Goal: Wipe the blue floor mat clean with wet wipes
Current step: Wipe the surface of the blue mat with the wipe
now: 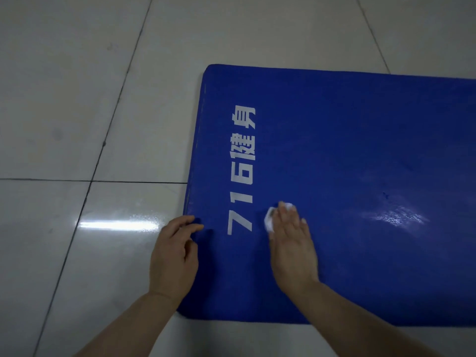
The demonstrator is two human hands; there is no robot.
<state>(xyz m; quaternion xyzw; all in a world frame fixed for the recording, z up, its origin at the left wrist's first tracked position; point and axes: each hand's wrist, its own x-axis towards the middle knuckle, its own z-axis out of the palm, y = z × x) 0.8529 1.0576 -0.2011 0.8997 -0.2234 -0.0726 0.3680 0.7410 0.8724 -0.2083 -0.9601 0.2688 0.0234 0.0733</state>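
On the blue padded floor mat (347,150) (lying flat on pale glossy tiles (64,99)), the right hand (292,243) presses a crumpled white wet wipe (270,220) with flat fingers, while the left hand (175,251) rests relaxed at its edge.

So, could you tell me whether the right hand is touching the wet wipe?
Touching: the head view shows the right hand pressing flat on the wet wipe, which bunches out from under its fingers on the blue mat.
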